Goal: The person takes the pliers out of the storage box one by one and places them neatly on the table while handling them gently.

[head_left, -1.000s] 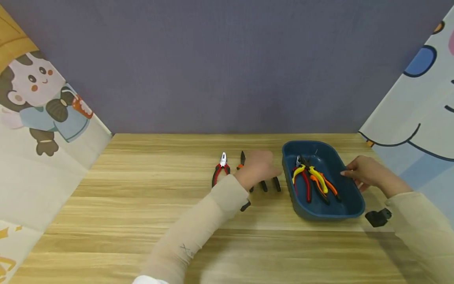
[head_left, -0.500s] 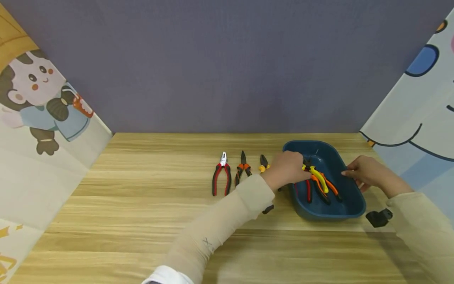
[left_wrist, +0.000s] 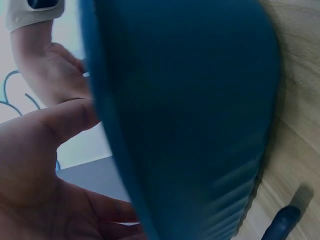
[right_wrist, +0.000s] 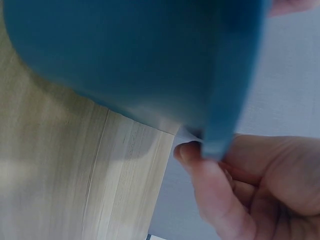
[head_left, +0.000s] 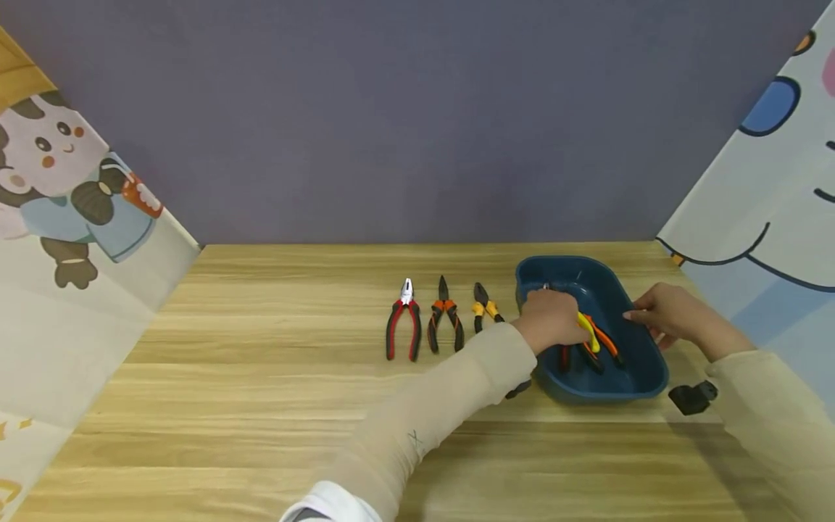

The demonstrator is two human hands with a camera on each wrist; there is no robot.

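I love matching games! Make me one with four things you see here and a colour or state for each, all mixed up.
Things:
1. Leftmost pliers on the table
2. Middle pliers on the table
3. Pliers nearest the tub on the table
4. Right hand

Matches:
A. Yellow-and-black handles
B. Holding the tub's edge
C. Orange-and-black handles
D. Red-and-black handles

Right pairs: 1-D, 2-C, 3-A, 4-B

L hand [head_left: 553, 319] palm-down, R hand [head_left: 673, 316] pinching (thumb [head_left: 638, 317] opp. fingers [head_left: 665, 341])
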